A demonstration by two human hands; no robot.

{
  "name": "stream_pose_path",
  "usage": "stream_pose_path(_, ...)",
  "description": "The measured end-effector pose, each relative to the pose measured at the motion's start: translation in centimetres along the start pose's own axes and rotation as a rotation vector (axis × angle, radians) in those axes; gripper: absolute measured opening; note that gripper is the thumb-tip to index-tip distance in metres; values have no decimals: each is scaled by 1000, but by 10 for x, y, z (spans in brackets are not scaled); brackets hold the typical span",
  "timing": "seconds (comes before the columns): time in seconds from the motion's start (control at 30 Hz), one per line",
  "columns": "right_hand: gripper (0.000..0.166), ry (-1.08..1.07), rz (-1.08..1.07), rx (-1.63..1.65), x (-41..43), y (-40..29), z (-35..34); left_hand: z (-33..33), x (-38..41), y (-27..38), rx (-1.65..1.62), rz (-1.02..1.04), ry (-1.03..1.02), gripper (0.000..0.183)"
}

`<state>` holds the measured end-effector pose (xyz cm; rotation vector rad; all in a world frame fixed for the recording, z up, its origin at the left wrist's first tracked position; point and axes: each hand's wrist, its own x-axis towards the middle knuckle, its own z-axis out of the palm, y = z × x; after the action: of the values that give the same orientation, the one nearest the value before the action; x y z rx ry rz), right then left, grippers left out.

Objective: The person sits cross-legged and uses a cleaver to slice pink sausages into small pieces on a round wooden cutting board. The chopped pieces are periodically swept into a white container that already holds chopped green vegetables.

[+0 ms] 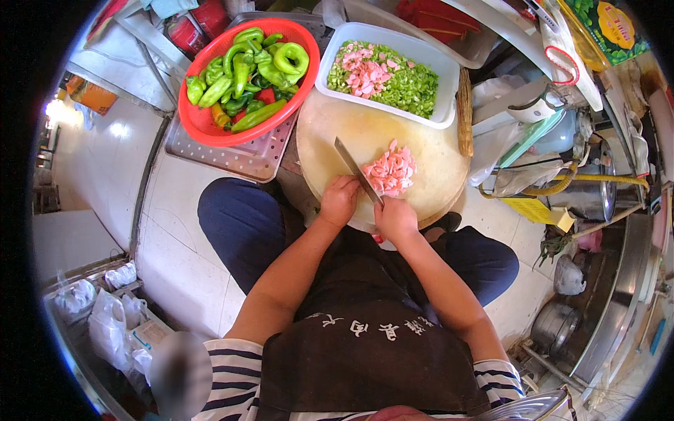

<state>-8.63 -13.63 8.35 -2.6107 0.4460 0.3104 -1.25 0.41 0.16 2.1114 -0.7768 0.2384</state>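
Observation:
My right hand [396,217] is closed around the handle of a kitchen knife [353,166], whose blade points up and to the left over a round chopping board [326,137]. Against the blade's left side is my left hand [339,199], its fingers bent; whether something lies under them is hidden. Chopped pink sausage [392,171] is heaped just right of the blade. Beyond the board's far part sits a white plastic tub [448,105] holding chopped green peppers [413,87] with pink pieces on top.
A red plastic basket [197,126] of whole green peppers [242,71] stands at the upper left on a perforated metal tray [258,163]. A wooden stick [465,113] lies along the board's right edge. Plastic bags [108,321] are at lower left; a metal pot [555,326] is at lower right.

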Motion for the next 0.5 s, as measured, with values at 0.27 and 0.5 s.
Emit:
stream_pose_path(0.27, 25, 36, -58, 28, -19, 2, -11, -8, -1, 3, -37, -59, 48, 13)
stream_pose_path(0.5, 26, 41, -53, -2, -25, 6, -14, -5, -9, 23, 10, -174, -62, 12)
